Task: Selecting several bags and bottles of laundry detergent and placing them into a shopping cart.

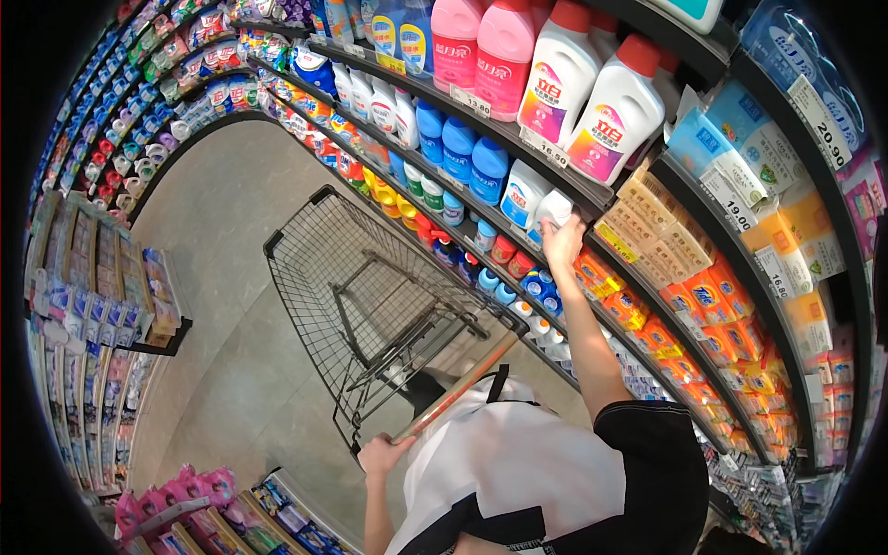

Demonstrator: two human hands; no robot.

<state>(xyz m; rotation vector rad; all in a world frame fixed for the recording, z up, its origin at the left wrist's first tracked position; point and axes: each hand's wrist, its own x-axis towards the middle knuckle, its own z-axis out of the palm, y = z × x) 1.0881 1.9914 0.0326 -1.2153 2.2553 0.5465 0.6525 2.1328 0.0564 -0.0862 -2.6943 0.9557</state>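
Note:
My left hand [383, 454] is closed around the left end of the handle [461, 385] of a wire shopping cart [374, 277], whose basket looks bare. My right arm reaches up to the shelf, where my right hand [563, 239] is on a white plastic bottle [553, 209]; the fingers cover part of it, and whether they grip it cannot be told. Beside that bottle stands a white bottle with a blue label [522, 191]. Blue detergent bottles [489, 170] stand further left on the same shelf. Large white bottles with red caps [614, 111] are on the shelf above.
Orange Tide packs [709, 297] and tan boxed packs [659, 225] fill the shelves at right. Lower shelves beside the cart hold more bottles [485, 236]. A display stand [166, 298] is across the tiled floor [229, 277] at left. Pink packages [173, 496] stand at the lower left.

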